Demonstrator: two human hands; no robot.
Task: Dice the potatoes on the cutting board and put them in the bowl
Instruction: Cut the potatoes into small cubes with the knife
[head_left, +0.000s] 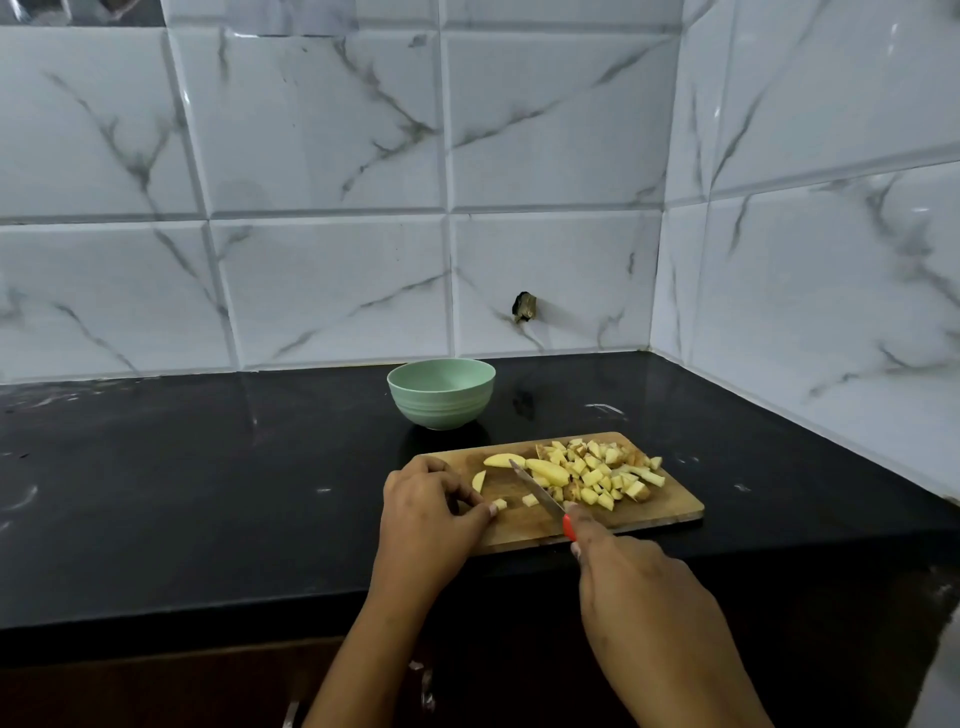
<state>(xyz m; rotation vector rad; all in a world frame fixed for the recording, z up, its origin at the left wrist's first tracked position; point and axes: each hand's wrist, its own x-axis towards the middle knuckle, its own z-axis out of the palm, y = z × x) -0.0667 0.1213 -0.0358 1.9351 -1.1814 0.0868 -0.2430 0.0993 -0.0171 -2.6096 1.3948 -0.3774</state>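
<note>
Two hands are at work in my feed, low over a wooden cutting board (655, 512) on a black countertop (208, 493). Starting at the left, the left hand (431, 512) rests on the board's near left corner with its fingers curled under, and its fingertips pinch a small cube (500, 504) of potato, pale yellow and squarish. Just past those fingertips, further from me, lies a thin curved slice (479, 480) with a pale cut face. Well beyond the left hand, off the board and toward the tiled wall (322, 156), stands a pale green bowl (441, 395); from this angle I can see no potato inside it.

To the right of the pinched cube sits a second loose cube (530, 500), right beside the blade of the knife (537, 488). The blade runs away from the right hand toward the far left. Its tip reaches a long wedge (501, 460), and a fatter wedge (548, 472) lies against the blade's right side, both smooth and yellow.

Right of the knife, ahead of the right hand's knuckles, a heap of diced potato (602, 473) covers the board's far right part. The chunks are uneven and pale yellow, some with brown skin on one face, and a few longer strips lie at the heap's right edge.

The right hand (634, 577) grips the knife's red handle at the board's near edge, fingers wrapped round it, with the forefinger laid along its top toward the blade.
</note>
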